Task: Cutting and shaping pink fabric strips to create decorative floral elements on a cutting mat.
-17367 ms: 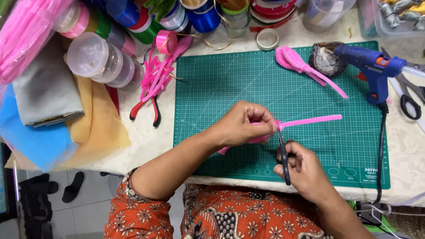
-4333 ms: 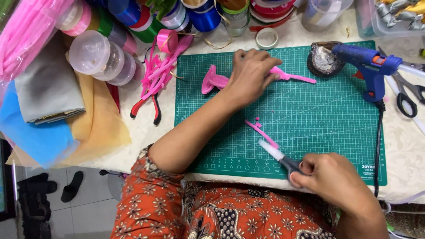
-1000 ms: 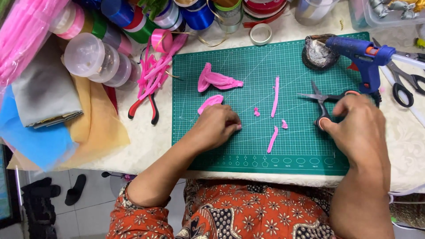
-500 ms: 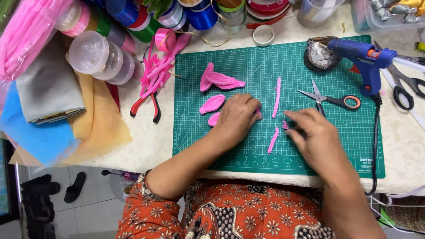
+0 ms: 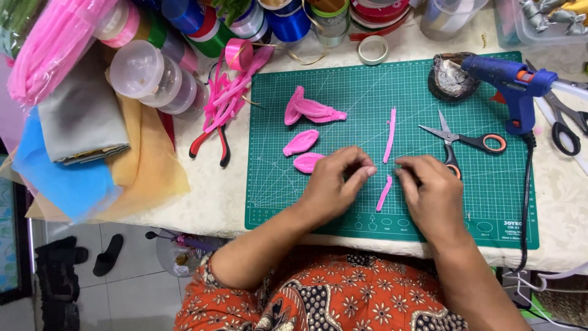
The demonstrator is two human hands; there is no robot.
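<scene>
Both my hands rest on the green cutting mat (image 5: 490, 202), fingertips facing each other. My left hand (image 5: 337, 187) has thumb and fingers pinched together; whether something tiny sits between them is hidden. My right hand (image 5: 432, 196) is curled, palm down, its fingertips close to the left's. A short pink strip (image 5: 384, 193) lies between the hands. A longer pink strip (image 5: 389, 127) lies just beyond. Two pink petal shapes (image 5: 301, 142) (image 5: 308, 162) and a folded pink piece (image 5: 313, 110) lie left of my left hand. Orange-handled scissors (image 5: 468, 142) lie shut beyond my right hand.
A blue glue gun (image 5: 513, 79) rests at the mat's far right corner, its cord running down the right side. Red-handled pliers (image 5: 211, 144) and pink strips lie left of the mat. Ribbon spools, plastic tubs and folded fabric crowd the far and left edges.
My right hand has let go of the scissors and come back beside my left hand. A second petal now shows by my left hand. The small pink scraps near the strips are out of sight.
</scene>
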